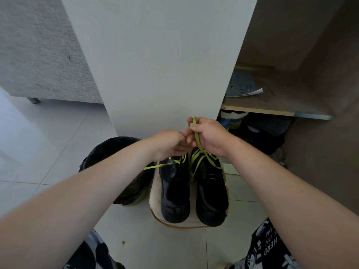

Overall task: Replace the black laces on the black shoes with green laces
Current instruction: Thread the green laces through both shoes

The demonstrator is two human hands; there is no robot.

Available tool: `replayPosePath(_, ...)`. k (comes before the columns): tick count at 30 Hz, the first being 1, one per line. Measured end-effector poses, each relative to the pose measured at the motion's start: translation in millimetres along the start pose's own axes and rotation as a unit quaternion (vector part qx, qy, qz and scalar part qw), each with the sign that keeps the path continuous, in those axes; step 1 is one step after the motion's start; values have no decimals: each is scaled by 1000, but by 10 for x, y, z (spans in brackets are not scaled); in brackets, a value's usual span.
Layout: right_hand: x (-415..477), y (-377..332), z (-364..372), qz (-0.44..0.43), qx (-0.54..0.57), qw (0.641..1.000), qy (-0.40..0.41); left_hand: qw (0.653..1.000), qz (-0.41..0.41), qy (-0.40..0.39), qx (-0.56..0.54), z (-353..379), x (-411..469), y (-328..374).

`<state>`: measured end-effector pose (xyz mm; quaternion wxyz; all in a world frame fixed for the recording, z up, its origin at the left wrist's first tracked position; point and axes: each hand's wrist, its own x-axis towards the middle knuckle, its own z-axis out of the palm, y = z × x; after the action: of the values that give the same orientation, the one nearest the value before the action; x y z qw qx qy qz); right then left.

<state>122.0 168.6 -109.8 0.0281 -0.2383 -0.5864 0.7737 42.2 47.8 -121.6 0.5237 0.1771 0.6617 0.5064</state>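
Head-worn view, steeply downward, close over hands point(190, 140)

I see both forearms reaching toward twelve o'clock, wrists converging. My right hand point(210, 135) pinches closed, knuckles up; the left hand point(168, 144) seems curled shut, fingertips hidden.

You're sitting on a pale glossy tiled floor point(48, 162), facing a tall flat white panel point(155, 65). Off to your left there's a grey fabric sofa point(38, 55) on a stubby metal leg point(34, 100). On your right, an open brown wooden cabinet point(310, 55), papers point(243, 87) lying on its shelf point(262, 107).
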Motion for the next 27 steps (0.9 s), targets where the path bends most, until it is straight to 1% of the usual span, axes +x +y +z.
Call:
replayPosePath(1, 6, -1, 15, 1, 29, 1000, 9, 997, 5, -39, -73, -16, -11, -12)
replayPosePath(2, 16, 2, 25, 3, 52, 998, 17, 990, 4, -68, -121, -27, -26, -10)
replayPosePath(4, 28, -4, 35, 10, 64, 997, 36, 982, -13, -118, -146, -49, -73, 33)
replayPosePath(6, 18, -20, 40, 8, 32, 997, 65, 984, -38, -147, -90, -86, -146, 84)
replayPosePath(9, 3, -46, 2, 22, -6, 992, 125, 985, -64, -146, 67, -224, -236, 135)
replayPosePath(10, 2, -37, -24, 31, -38, 989, 143, 984, -66, -140, 89, -287, -254, 147)
replayPosePath(12, -9, -7, -96, 52, -161, 970, 174, 983, -66, -136, 100, -413, -308, 184)
replayPosePath(13, -9, 8, -126, 62, -232, 953, 183, 984, -61, -131, 108, -478, -346, 208)
replayPosePath(14, -4, 25, -161, 68, -322, 925, 188, 983, -57, -124, 121, -541, -386, 230)
replayPosePath(16, -7, 48, -211, 71, -504, 841, 185, 979, -57, -86, 177, -649, -450, 243)
replayPosePath(17, -26, 46, -209, 80, -554, 807, 187, 974, -58, -60, 212, -694, -467, 233)
replayPosePath(18, -65, 41, -187, 97, -589, 782, 181, 969, -56, -37, 240, -723, -477, 216)
replayPosePath(19, -82, 55, -178, 104, -615, 761, 176, 963, -49, -18, 264, -734, -490, 198)
replayPosePath(20, -97, 63, -157, 93, -639, 744, 171, 957, -36, -3, 288, -730, -494, 182)
replayPosePath(21, -108, 71, -118, 53, -647, 744, 160, 951, -17, 4, 310, -709, -497, 167)
replayPosePath(22, -122, 83, -50, -2, -633, 763, 135, 945, 5, 7, 327, -664, -491, 161)
replayPosePath(23, -141, 83, 49, -52, -583, 805, 96, 941, 28, 9, 338, -607, -485, 161)
replayPosePath(24, -169, 63, 158, -79, -504, 859, 49, 937, 49, 12, 345, -544, -469, 164)
replayPosePath(25, -176, 45, 239, -76, -415, 907, 0, 934, 67, 19, 350, -488, -456, 172)
replayPosePath(26, -203, 28, 314, -62, -341, 937, -41, 931, 81, 28, 354, -446, -436, 183)
replayPosePath(27, -205, 44, 350, -44, -301, 951, -59, 930, 89, 36, 355, -427, -420, 193)
